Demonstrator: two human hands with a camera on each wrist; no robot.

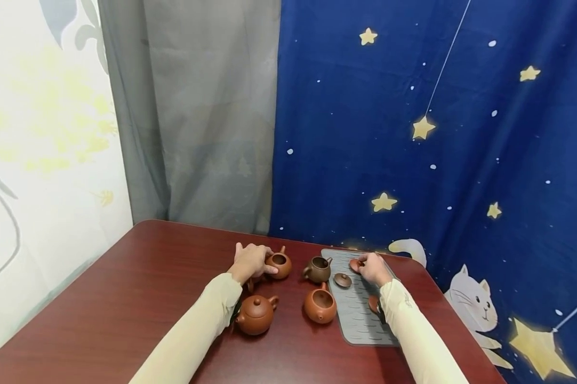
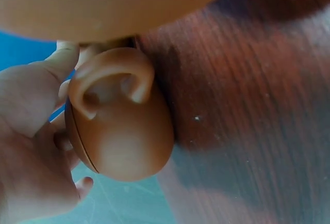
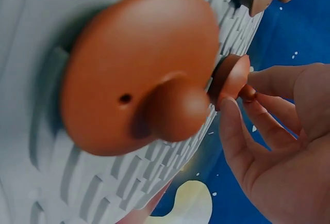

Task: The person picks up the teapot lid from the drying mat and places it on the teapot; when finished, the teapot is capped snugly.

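Observation:
My left hand (image 1: 251, 262) grips an orange-brown lidless teapot (image 1: 280, 269) at its left side, thumb near the rim. Under that wrist sits a lidded teapot (image 2: 129, 141) with a looped handle, mostly hidden by the arm in the head view. My right hand (image 1: 375, 269) pinches a small orange-brown teapot lid (image 3: 234, 77) by its knob and edge, at the far part of a grey mat (image 1: 358, 320). Another orange-brown lid (image 3: 149, 53) lies on the mat below the right wrist. A dark brown lid (image 1: 343, 281) rests left of the right hand.
Between the hands stand a dark brown lidless teapot (image 1: 319, 271) and, closer in, an orange-brown lidless one (image 1: 320, 308). A lidded teapot (image 1: 256, 317) sits beside the left forearm. The dark red table (image 1: 125, 298) ends at curtains (image 1: 211, 133) behind.

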